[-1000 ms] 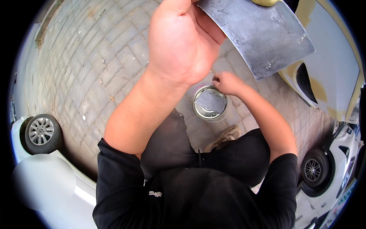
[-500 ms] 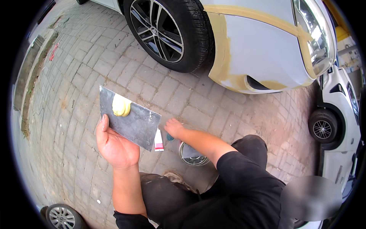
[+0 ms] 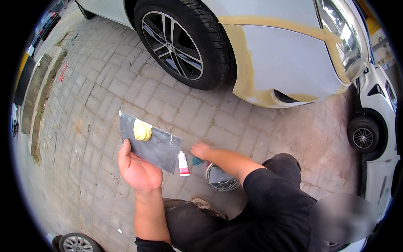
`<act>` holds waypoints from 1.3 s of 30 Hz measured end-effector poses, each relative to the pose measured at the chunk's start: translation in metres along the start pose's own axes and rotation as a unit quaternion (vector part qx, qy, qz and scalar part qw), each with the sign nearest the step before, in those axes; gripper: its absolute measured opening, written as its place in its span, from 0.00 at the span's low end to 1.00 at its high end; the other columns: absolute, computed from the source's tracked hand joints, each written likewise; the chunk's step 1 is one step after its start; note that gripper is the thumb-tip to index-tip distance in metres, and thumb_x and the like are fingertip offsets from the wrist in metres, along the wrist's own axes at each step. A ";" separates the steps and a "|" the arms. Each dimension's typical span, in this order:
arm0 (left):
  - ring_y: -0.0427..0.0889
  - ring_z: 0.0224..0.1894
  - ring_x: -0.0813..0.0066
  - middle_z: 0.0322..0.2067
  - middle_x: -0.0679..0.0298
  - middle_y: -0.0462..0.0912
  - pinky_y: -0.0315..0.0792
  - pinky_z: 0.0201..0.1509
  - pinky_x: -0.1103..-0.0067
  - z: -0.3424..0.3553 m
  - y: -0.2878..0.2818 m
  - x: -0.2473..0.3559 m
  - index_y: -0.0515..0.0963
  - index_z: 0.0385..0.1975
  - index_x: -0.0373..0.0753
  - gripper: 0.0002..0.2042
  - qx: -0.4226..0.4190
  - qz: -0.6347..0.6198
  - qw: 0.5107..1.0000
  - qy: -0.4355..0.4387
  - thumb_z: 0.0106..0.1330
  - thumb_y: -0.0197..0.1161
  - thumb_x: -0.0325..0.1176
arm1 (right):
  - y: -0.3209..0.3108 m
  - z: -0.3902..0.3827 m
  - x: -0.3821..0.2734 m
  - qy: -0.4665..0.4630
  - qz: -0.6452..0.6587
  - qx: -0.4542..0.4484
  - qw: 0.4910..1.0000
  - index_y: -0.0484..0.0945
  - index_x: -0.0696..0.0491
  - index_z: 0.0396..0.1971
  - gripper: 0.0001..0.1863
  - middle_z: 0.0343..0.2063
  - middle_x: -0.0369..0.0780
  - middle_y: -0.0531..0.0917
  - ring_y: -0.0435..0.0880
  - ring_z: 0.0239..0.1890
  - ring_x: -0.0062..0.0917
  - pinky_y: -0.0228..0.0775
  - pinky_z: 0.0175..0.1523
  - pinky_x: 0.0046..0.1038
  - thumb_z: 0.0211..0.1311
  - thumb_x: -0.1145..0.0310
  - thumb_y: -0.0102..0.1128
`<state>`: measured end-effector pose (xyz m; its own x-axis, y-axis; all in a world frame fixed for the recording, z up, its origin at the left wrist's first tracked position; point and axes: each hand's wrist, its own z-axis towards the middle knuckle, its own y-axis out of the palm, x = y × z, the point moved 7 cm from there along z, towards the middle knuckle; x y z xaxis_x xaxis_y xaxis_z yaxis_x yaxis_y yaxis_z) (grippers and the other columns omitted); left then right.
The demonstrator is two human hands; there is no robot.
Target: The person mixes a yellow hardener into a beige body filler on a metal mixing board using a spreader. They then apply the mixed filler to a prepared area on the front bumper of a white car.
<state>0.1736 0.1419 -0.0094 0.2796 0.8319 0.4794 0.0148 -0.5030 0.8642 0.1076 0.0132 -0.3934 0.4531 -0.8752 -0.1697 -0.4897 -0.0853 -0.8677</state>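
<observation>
My left hand [image 3: 142, 171] is closed on a thin dark-grey mixing board [image 3: 157, 147], with the thumb along its left edge and the other fingers beneath. A lump of pale yellow putty [image 3: 143, 131] sits near the board's far edge. My right hand [image 3: 200, 150] reaches low to the paving with its fingers curled down; their tips are hidden. Close below it lies a small teal thing [image 3: 197, 161], its kind unclear. A white tube with a pink end [image 3: 183, 164] lies between board and hand. Beside my right forearm stands an open round tin [image 3: 221, 185], a grey flat piece across its mouth.
Ahead is a car with a black tyre [image 3: 184, 46] and a pale bumper [image 3: 289, 63] edged with yellowish bands. Another white car [image 3: 380, 126] stands at the right. A loose-looking wheel [image 3: 79, 243] shows at the lower left. Brick paving [image 3: 105, 96] spreads around my knees.
The whole view has shifted a little, so things sit lower and farther right. The tube shows more fully beside the board. My right hand stays by the teal thing.
</observation>
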 end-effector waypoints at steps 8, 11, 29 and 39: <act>0.77 0.55 0.66 0.53 0.61 0.79 0.69 0.62 0.65 0.009 -0.009 -0.002 0.73 0.54 0.35 0.17 0.017 0.044 0.999 0.021 0.73 0.47 0.38 | -0.014 -0.009 0.007 0.005 0.067 0.066 0.996 0.82 0.50 0.37 0.10 0.37 0.43 0.84 0.84 0.43 0.39 0.77 0.46 0.40 0.60 0.66 0.54; 0.77 0.56 0.65 0.54 0.61 0.79 0.69 0.62 0.65 0.016 -0.002 -0.018 0.73 0.55 0.35 0.17 0.003 0.055 0.998 0.008 0.73 0.47 0.38 | -0.005 -0.014 0.004 -0.040 0.031 -0.043 0.998 0.84 0.48 0.38 0.11 0.35 0.42 0.85 0.85 0.41 0.39 0.78 0.44 0.41 0.58 0.66 0.56; 0.73 0.59 0.66 0.57 0.60 0.76 0.64 0.66 0.64 0.044 0.039 -0.109 0.71 0.56 0.35 0.18 -0.049 0.051 0.996 -0.056 0.72 0.50 0.39 | -0.209 -0.264 0.117 0.064 0.774 0.264 0.572 0.66 0.55 0.59 0.26 0.47 0.37 0.80 0.80 0.47 0.23 0.74 0.51 0.28 0.63 0.73 0.64; 0.79 0.48 0.73 0.47 0.59 0.80 0.71 0.55 0.73 -0.005 0.095 -0.116 0.73 0.51 0.33 0.12 -0.138 0.196 0.968 0.075 0.75 0.48 0.32 | -0.309 -0.372 0.102 0.015 0.701 0.538 0.467 0.68 0.55 0.55 0.18 0.45 0.37 0.80 0.79 0.46 0.21 0.74 0.52 0.27 0.68 0.72 0.59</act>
<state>0.1377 -0.0008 0.0180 0.0686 0.6249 0.7777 -0.3268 -0.7225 0.6093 0.0280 -0.2270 0.0312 0.2296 0.2816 -0.9317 0.3766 0.8570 0.3518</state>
